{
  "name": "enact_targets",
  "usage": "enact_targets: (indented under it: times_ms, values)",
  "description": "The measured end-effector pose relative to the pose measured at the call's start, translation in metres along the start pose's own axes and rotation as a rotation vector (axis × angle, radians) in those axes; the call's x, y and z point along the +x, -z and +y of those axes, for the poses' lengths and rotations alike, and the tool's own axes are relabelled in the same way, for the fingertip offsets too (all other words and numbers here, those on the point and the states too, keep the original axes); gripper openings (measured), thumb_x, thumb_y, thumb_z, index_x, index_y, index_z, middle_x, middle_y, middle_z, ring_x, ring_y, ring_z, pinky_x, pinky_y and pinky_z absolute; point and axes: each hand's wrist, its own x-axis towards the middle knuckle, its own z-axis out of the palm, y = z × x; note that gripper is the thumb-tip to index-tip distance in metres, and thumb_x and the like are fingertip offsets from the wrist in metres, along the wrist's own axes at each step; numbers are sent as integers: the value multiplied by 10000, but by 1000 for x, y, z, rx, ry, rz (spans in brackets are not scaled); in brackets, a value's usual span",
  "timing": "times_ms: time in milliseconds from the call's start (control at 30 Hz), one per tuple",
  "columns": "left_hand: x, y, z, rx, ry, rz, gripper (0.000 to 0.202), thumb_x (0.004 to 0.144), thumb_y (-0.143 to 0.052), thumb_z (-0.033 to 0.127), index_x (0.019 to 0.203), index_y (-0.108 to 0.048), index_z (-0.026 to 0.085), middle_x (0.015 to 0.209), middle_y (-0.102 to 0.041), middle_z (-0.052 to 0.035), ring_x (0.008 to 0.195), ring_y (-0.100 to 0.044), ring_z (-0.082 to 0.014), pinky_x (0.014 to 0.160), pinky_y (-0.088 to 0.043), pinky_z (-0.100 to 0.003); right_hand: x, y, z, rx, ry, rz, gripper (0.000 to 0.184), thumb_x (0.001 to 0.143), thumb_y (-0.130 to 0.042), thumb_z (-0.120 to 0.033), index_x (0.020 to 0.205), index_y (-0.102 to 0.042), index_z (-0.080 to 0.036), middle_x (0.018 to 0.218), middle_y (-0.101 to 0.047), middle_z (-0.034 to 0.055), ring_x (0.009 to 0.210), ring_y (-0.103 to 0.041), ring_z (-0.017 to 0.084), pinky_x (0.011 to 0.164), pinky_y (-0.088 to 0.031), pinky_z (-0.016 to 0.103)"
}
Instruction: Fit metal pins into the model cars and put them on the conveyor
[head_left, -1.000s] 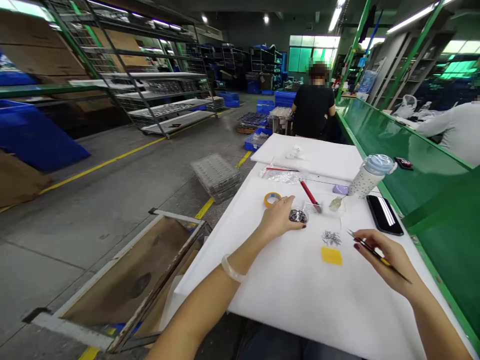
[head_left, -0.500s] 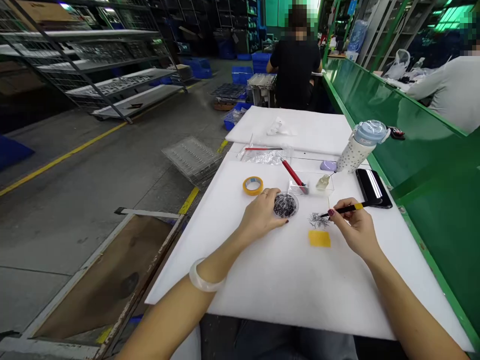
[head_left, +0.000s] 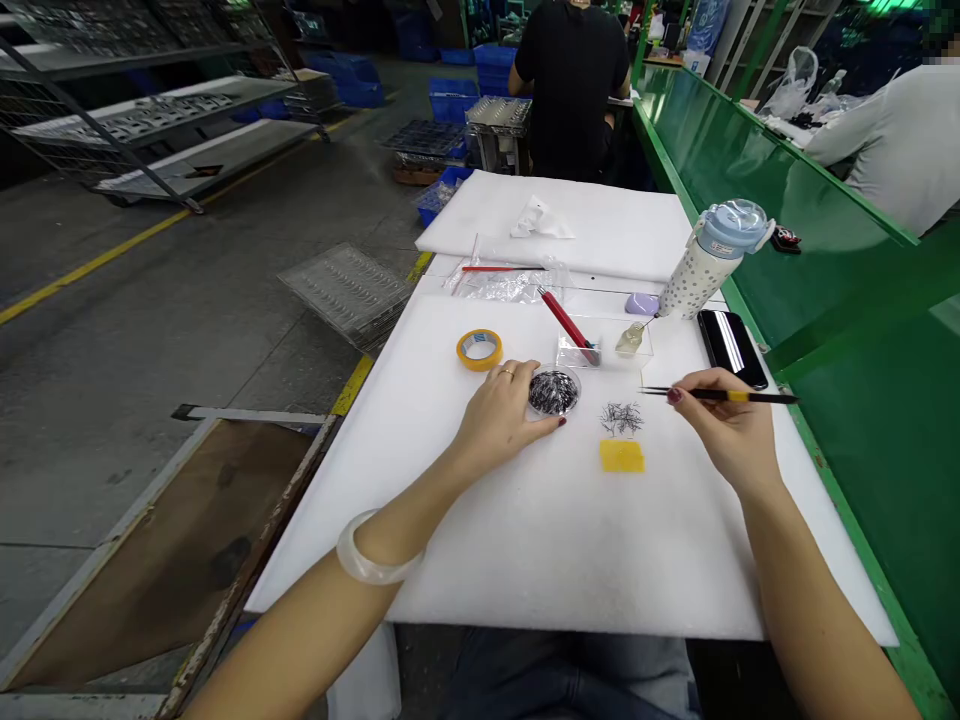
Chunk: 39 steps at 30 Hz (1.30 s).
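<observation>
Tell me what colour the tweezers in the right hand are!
The tweezers are black with a yellow band, clearest in the head view.

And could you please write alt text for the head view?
The left hand holds a clear round dish of thin dark pieces on a white table; the right hand holds tweezers near a dark pile and a yellow patch. A phone and bottle are on the right.

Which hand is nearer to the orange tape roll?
Left. The left hand is just this side of the tape roll; the right hand, holding tweezers, is well to its right.
</observation>
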Motion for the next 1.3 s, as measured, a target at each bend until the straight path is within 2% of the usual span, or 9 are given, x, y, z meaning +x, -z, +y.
enact_targets:
  times_ms: [100,267,467,567,633,733,800,967,1300]
  values:
    - [2,-1,-4,-10,2,6,694,832,-764,441,1393,-473,156,1386,-571,-166,1323,-512,-372,1091,-453,-511,2,5,0,-20,-21,68,381,702,-906,-479,720,-613,-237,645,-552,-26,559,-485,117,481,-387,247]
    - [3,-1,-7,-32,18,6,756,843,-742,434,1460,-422,136,1417,-544,-185,1351,-488,-369,1128,-419,-529,8,11,6,-91,-118,-263,458,739,-829,-633,873,-741,-204,827,-721,75,728,-649,198,615,-527,316]
    - [0,5,-7,-104,33,6,844,777,-771,519,1467,-439,166,1422,-544,-175,1335,-510,-380,1091,-448,-533,12,7,20,-88,-217,-313,603,761,-698,-790,857,-630,-198,709,-705,60,636,-628,177,587,-535,323]
    - [-3,13,-4,-150,55,58,689,808,-695,566,1358,-534,184,1378,-565,-156,1195,-591,-340,989,-496,-494,12,4,26,-114,-257,-264,597,732,-729,-776,866,-569,-216,670,-710,45,587,-634,171,569,-547,322]
    - [-6,20,-1,-186,64,74,456,866,-600,551,1139,-635,188,1177,-644,-115,991,-632,-271,853,-515,-422,13,3,28,-134,-267,-227,568,738,-735,-749,851,-551,-223,646,-701,35,561,-633,164,555,-552,315]
    - [-12,30,4,-260,15,-47,374,900,-517,544,836,-651,200,721,-586,-10,649,-535,-162,614,-438,-302,14,3,29,-140,-278,-215,527,747,-741,-707,844,-549,-226,648,-702,35,555,-651,168,541,-573,312]
    - [-14,34,7,-301,-55,-209,379,879,-549,553,785,-669,206,613,-528,25,552,-463,-126,534,-378,-267,15,3,29,-147,-285,-219,504,753,-746,-682,837,-548,-226,643,-698,34,545,-658,173,525,-585,316]
    - [-16,29,10,-283,-179,-516,284,864,-624,456,749,-669,201,674,-624,15,602,-525,-125,562,-382,-254,14,3,30,-167,-284,-223,458,770,-762,-622,834,-540,-227,636,-686,24,537,-667,185,491,-607,325]
    - [-16,24,11,-170,-201,-561,238,910,-587,402,780,-604,203,743,-605,7,679,-512,-152,625,-349,-286,13,2,28,-184,-234,-243,392,802,-760,-565,831,-547,-238,645,-673,18,571,-688,208,500,-624,338]
